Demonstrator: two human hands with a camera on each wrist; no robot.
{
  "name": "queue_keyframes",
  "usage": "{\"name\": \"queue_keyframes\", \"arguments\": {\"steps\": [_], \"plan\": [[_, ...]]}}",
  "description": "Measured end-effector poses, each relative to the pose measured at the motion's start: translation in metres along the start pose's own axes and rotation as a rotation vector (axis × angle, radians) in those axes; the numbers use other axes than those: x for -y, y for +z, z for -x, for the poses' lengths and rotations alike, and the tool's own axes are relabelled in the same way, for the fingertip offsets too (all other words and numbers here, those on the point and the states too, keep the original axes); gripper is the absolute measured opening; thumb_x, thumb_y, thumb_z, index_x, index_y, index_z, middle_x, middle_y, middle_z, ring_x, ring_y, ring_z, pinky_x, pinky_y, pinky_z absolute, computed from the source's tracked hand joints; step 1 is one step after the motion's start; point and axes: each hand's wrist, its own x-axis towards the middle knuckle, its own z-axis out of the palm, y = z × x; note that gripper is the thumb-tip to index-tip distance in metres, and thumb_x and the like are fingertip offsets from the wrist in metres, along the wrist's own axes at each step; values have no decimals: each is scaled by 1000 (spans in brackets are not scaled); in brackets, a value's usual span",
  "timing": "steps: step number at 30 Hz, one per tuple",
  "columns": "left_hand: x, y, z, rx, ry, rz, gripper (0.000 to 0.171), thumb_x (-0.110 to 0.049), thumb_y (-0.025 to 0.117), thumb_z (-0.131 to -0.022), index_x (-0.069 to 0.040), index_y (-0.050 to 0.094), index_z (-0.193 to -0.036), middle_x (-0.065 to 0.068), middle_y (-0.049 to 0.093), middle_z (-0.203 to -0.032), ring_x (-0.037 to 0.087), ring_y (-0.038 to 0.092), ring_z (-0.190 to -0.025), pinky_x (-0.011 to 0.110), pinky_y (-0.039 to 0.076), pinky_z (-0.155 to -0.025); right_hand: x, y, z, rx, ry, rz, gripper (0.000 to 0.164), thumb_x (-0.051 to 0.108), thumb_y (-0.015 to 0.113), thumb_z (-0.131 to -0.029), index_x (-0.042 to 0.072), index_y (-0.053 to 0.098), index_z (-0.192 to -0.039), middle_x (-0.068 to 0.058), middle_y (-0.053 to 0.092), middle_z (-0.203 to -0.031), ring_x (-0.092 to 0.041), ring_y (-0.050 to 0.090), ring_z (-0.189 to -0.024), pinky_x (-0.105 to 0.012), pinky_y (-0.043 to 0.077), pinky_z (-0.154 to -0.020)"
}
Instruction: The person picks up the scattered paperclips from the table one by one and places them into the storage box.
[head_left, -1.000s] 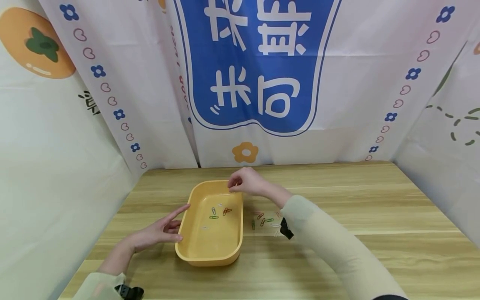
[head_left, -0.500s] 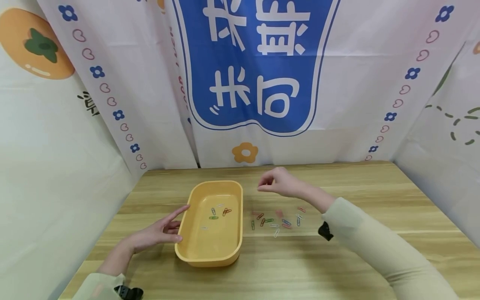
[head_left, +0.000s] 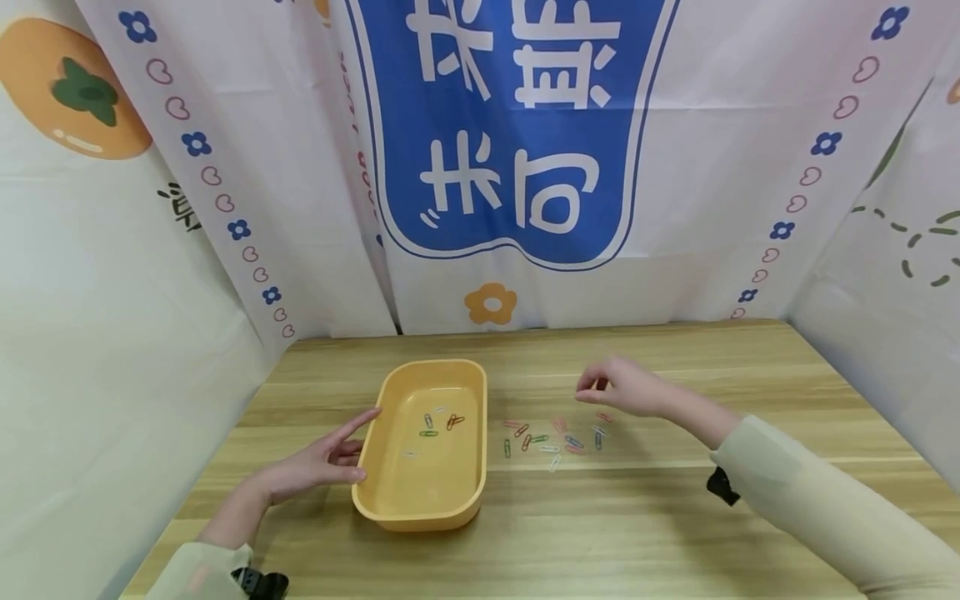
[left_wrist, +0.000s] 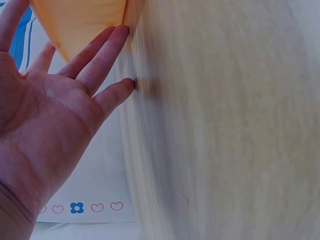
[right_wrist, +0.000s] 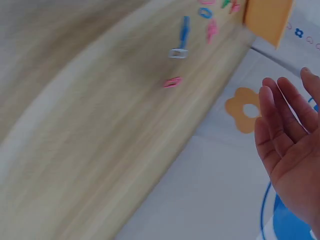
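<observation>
A yellow plastic tray (head_left: 427, 493) stands left of the middle of the table, with several small paper clips inside, among them a green paper clip (head_left: 428, 433). My left hand (head_left: 311, 468) rests against the tray's left side, thumb and forefinger spread along its rim. The left wrist view shows straight, parted fingers (left_wrist: 102, 62) at the tray wall. Over the table to the right hovers my right hand (head_left: 628, 388), its fingers loosely bent and nothing seen between them. Below it lies a pink paper clip (head_left: 603, 417); more coloured clips, such as a blue paper clip (head_left: 573, 442), lie scattered toward the tray.
The wooden table (head_left: 637, 517) ends at a white printed cloth (head_left: 705, 208) hung behind it. Cloth also walls off the left and right sides. Black straps with small devices sit at both cuffs.
My right hand has moved from over the tray's far right corner to the right, past the loose clips, and dipped slightly. The left hand and tray have stayed put.
</observation>
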Motion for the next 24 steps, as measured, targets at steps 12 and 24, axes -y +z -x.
{"name": "queue_keyframes", "arguments": {"steps": [12,24], "plan": [[-1,0,0,-5,-3,-9,89,-11,62,-95,-18,-1,-157,39,29,-145,44,41,-129,47,42,-102,-47,16,20,-30,81,110,7,18,72,-89,12,70,-89,8,63,-82,-9,56,-73,-28,48,-64],[-3,1,1,-9,-11,-12,89,-12,62,-95,-18,-1,-157,39,27,-145,45,40,-129,46,42,-102,-65,28,17,-52,45,166,6,13,77,-84,11,73,-88,7,61,-83,-9,57,-75,-28,51,-68]]}}
